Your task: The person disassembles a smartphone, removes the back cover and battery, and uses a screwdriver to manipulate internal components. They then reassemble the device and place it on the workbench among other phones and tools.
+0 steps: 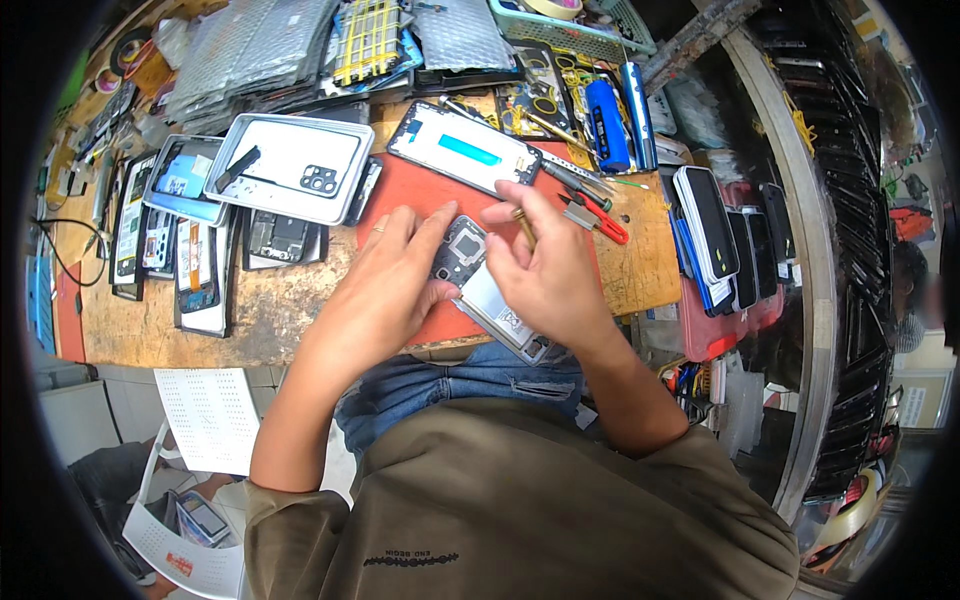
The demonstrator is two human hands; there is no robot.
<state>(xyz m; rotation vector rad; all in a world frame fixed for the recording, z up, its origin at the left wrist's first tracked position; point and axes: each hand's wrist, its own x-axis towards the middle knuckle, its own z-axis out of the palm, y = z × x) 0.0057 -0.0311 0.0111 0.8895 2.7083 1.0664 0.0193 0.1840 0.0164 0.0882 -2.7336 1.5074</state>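
My left hand (385,275) grips an opened smartphone (492,300) by its left side, thumb along the edge and fingers near the top. The phone's back is off, baring a dark upper part with a pale square patch and a silver battery below. My right hand (545,265) is closed round a thin brass-coloured tool (525,228), over the phone's right side; the tool's kind and tip are hidden by the fingers. Behind the hands, on the orange-red mat (390,190), lies a phone frame (463,148) with a blue strip.
Red-handled cutters (600,222) lie right of my right hand. At left are several phone shells, including a white back cover (290,168). Bubble-wrap sleeves (250,60) are piled at the back. A blue cylinder (606,125) stands back right, and stacked phones (706,220) sit on the right.
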